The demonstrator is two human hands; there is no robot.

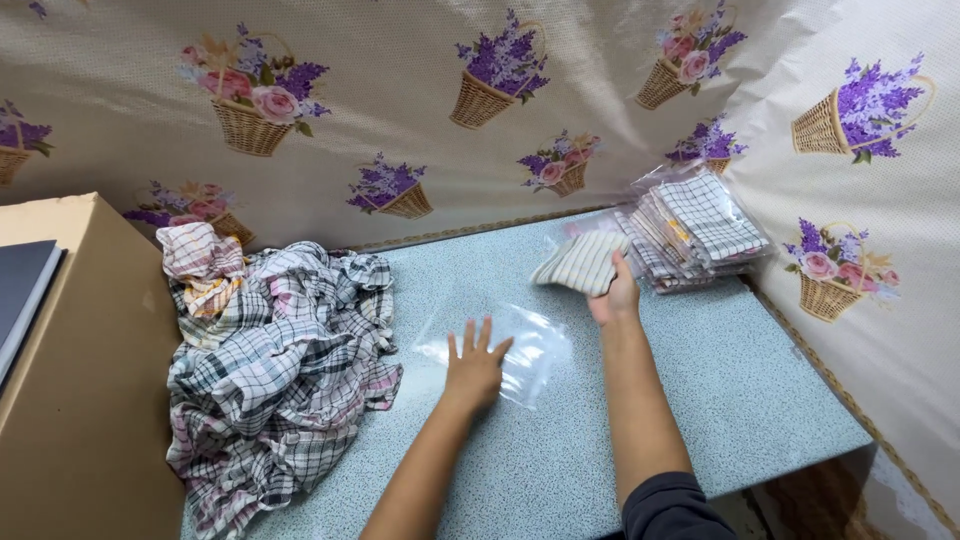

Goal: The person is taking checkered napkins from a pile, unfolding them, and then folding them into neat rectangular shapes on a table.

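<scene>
The left hand [474,368] lies flat, fingers spread, on an empty clear bag [500,350] on the desk [700,400]; the right hand [618,295] grips a folded striped cloth [582,262] — not yet bagged (packed stack [700,232] beside, loose pile [270,360] left).

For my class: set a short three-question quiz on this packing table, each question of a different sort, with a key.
1. True or false: the left hand lies flat on the clear plastic bag.
2. What does the right hand grip?
A. a folded striped cloth
B. a book
C. a basket
3. Where is the stack of bagged cloths: at the table's near edge or its far right corner?

Key: 1 true. 2 A, the folded striped cloth. 3 far right corner.
</scene>
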